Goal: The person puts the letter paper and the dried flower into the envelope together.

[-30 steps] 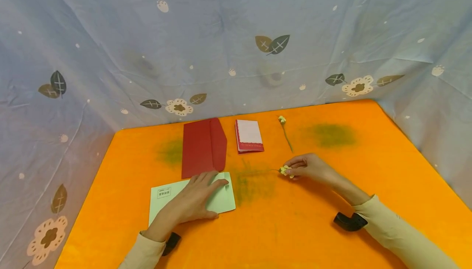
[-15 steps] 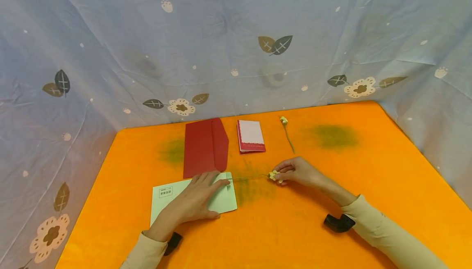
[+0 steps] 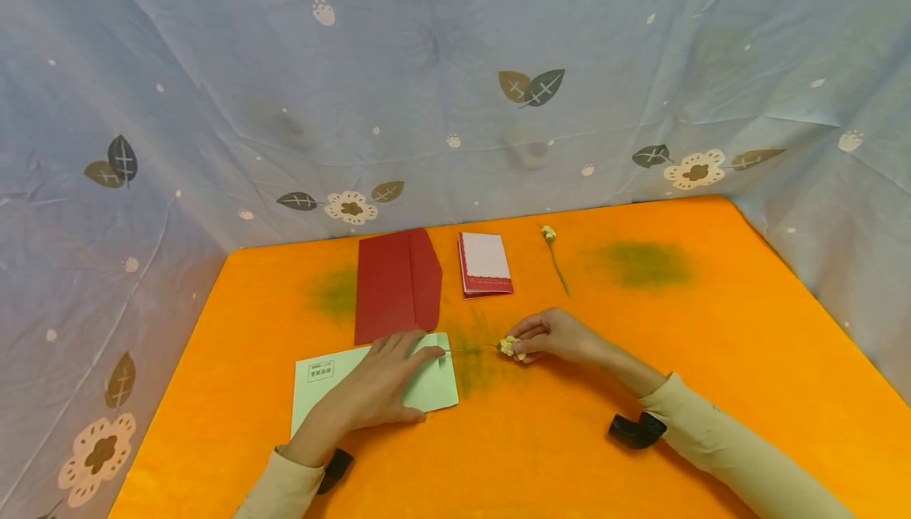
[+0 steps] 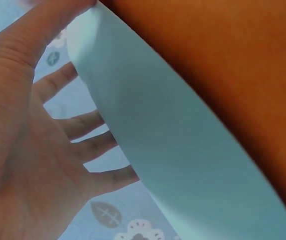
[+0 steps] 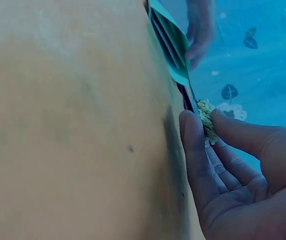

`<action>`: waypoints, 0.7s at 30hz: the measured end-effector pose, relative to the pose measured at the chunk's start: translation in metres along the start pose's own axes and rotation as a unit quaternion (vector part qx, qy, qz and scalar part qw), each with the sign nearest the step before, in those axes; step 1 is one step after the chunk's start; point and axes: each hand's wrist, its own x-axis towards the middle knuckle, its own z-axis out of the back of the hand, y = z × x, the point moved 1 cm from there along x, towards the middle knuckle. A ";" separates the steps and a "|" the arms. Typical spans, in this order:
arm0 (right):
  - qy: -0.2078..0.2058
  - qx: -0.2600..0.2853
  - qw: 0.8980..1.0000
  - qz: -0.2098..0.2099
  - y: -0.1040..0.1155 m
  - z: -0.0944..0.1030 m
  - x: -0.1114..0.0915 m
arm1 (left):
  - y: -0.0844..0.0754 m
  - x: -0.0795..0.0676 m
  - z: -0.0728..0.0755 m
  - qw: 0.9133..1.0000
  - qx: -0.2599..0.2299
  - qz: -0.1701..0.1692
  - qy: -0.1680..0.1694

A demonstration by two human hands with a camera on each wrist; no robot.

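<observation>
My right hand (image 3: 557, 335) pinches a small pale yellow flower (image 5: 206, 119) by its head, between thumb and fingertips. Its thin stem points left and reaches the right end of a light green envelope (image 3: 439, 384). That end gapes in the right wrist view. Spread over the envelope, my left hand (image 3: 377, 380) grips it with the fingers toward the far edge and the thumb at the near edge. The left wrist view shows the envelope's paper (image 4: 148, 110) bowed, hiding the fingertips. Another yellow flower (image 3: 549, 234) lies farther back on the table.
Behind the green envelope lies a red envelope (image 3: 391, 289), close against it. A folded pink and white card (image 3: 486, 259) is to its right. The orange tabletop (image 3: 712, 321) bears dark green patches. A patterned curtain (image 3: 441, 107) encloses the back and sides.
My right hand has moved left with the flower, bringing the stem up to the green envelope's right end. My left hand stays on the envelope.
</observation>
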 end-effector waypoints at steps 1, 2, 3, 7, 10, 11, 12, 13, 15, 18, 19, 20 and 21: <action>0.002 0.000 1.000 0.002 0.000 -0.002 0.001 | 0.000 0.000 0.000 1.000 0.000 -0.001 -0.001; 0.004 0.000 1.000 0.003 -0.001 -0.003 0.001 | 0.000 0.000 0.000 1.000 0.001 -0.001 -0.001; 0.005 0.000 1.000 0.004 -0.001 -0.004 0.002 | 0.000 0.000 -0.001 1.000 0.002 -0.002 -0.001; 0.010 -0.002 1.000 0.008 -0.002 -0.010 0.003 | 0.001 0.000 -0.001 1.000 0.006 0.000 -0.001; 0.006 -0.001 1.000 0.010 -0.001 -0.015 0.006 | 0.001 -0.001 -0.002 1.000 0.003 0.001 -0.001; 0.002 0.001 1.000 0.009 -0.001 -0.017 0.007 | 0.001 -0.001 -0.002 1.000 0.002 0.001 -0.001; -0.003 0.002 1.000 0.009 -0.001 -0.019 0.007 | 0.001 -0.001 -0.002 1.000 0.001 0.001 -0.001; -0.009 0.005 1.000 0.008 -0.001 -0.021 0.008 | 0.001 -0.001 -0.002 1.000 -0.001 0.001 -0.001; -0.020 0.012 1.000 0.005 -0.001 -0.024 0.009 | 0.000 -0.001 -0.002 1.000 -0.002 0.000 -0.001; -0.032 0.010 0.999 0.009 0.000 -0.027 0.010 | 0.000 -0.001 -0.002 1.000 0.001 -0.002 -0.004; -0.034 0.008 0.999 0.011 0.000 -0.028 0.010 | 0.000 -0.001 -0.001 1.000 0.001 -0.003 -0.005; -0.035 0.007 0.999 0.014 0.001 -0.028 0.010 | 0.000 -0.001 -0.001 1.000 0.002 -0.003 -0.005; -0.034 0.008 0.999 0.018 0.001 -0.029 0.011 | 0.000 -0.001 -0.001 1.000 0.002 -0.003 -0.006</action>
